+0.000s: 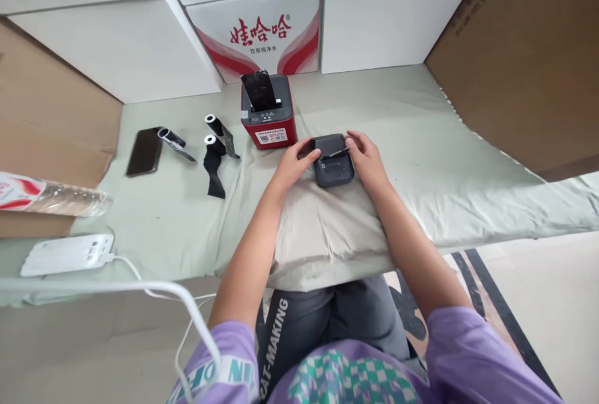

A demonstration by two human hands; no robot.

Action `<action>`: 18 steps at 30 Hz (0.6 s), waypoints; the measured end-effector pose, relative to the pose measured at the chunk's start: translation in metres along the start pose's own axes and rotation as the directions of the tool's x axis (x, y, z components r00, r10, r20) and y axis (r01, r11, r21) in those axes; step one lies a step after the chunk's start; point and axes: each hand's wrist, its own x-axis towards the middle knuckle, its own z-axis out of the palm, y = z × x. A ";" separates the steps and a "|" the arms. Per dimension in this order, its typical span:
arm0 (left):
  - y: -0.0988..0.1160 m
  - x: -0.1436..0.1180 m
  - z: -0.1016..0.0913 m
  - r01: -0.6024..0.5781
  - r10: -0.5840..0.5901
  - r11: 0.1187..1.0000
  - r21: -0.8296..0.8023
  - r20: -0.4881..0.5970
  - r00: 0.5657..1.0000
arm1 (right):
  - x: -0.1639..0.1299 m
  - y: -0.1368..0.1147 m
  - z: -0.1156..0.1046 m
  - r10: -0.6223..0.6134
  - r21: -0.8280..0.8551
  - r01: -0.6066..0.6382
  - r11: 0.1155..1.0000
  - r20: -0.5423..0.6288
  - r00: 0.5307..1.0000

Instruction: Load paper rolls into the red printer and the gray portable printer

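Observation:
A small black portable printer (334, 170) with rounded corners rests on the cloth in front of me. Its upper part looks like a lid, and a dark strip edge shows along the seam. My left hand (296, 162) grips the printer's left side, thumb on top near the seam. At the right edge of the lid, my right hand (365, 154) holds on with thumb and fingers curled; its fingertips are partly hidden. Just behind and to the left stands a red and black label printer (276, 132), a black strip (260, 90) sticking up from its top.
Several black rolls, one of them a roll with a loose tail (214, 163), lie left near a dark phone (144, 152). A white power bank (68, 254) with a cable sits front left, below wrapped bottles (51, 196). White boxes (374, 14) and a brown carton (524, 73) wall the table.

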 end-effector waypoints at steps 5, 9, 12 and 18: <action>-0.003 -0.001 0.001 0.037 -0.039 0.999 -0.026 -0.094 0.995 | -0.056 -0.017 0.006 0.162 -0.079 -0.161 0.984 0.008 0.987; 0.003 -0.005 0.001 0.013 0.005 0.994 0.110 -0.163 0.987 | -0.076 -0.027 0.033 0.082 -0.365 -0.103 0.925 -0.073 0.994; 0.009 -0.009 0.001 -0.030 0.057 0.989 0.142 -0.192 0.980 | -0.071 -0.031 0.050 -0.028 -0.473 -0.050 0.879 -0.156 0.987; 0.025 -0.015 -0.012 -0.117 0.247 0.948 0.297 -0.449 0.858 | -0.019 -0.039 0.053 -0.177 -0.409 0.073 0.910 -0.222 0.959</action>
